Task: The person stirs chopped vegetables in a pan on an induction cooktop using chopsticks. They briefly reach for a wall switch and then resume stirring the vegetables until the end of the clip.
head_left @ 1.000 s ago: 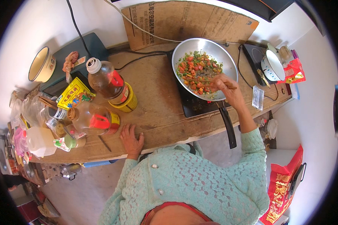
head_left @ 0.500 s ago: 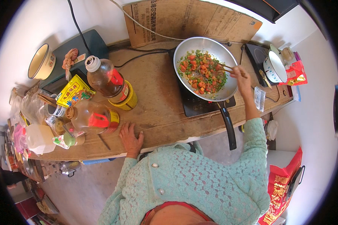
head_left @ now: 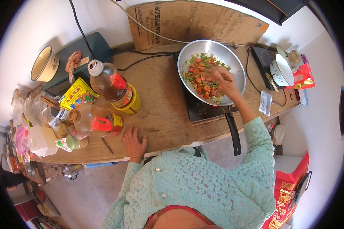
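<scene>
R hand (head_left: pixel 223 79) w/ prob. chopsticks (head_left: pixel 204 70) over pan (head_left: pixel 233 59); L hand (head_left: pixel 134 144) on table (head_left: pixel 160 95)

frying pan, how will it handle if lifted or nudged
The frying pan would probably feel bowl-heavy, as the chopped food lies far from the long black handle's end. Nudged, it might swivel: the handle juts past the counter.

Right hand (head_left: pixel 224 80) (chopsticks (head_left: pixel 202 70) too) shifted left, farther over pan (head_left: pixel 234 59).

Cream pot (head_left: pixel 52 71), yellow packet (head_left: pixel 78 92), upright cardboard (head_left: pixel 202 23)
</scene>
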### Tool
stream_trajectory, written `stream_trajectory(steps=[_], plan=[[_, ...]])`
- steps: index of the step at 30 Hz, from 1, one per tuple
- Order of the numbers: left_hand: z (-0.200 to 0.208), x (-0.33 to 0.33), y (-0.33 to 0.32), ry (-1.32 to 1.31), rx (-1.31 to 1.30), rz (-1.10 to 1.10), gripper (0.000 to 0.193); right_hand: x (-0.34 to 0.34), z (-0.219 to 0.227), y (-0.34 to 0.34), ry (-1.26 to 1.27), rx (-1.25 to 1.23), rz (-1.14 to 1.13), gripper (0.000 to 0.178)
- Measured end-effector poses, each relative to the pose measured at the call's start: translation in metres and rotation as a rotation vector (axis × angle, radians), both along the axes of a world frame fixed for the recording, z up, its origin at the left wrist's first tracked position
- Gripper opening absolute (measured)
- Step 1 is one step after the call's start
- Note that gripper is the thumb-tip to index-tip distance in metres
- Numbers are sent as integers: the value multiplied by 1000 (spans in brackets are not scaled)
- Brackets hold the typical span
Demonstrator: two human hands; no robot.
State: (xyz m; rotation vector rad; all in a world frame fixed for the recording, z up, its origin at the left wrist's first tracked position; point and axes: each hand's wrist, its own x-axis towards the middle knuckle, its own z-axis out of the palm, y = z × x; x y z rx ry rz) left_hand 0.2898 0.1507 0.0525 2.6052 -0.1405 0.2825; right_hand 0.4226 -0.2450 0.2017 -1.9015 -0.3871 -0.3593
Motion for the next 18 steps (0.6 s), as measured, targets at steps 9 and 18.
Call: stream_trajectory(steps=[9, 18], plan=[[-1, -1, -1, -18, 13, -17, 49, 20, -14, -79, 129, 135, -301, 21], [4, 1, -2, -8, 12, -25, 50, -24, 42, -53, 336, -60, 65, 26]])
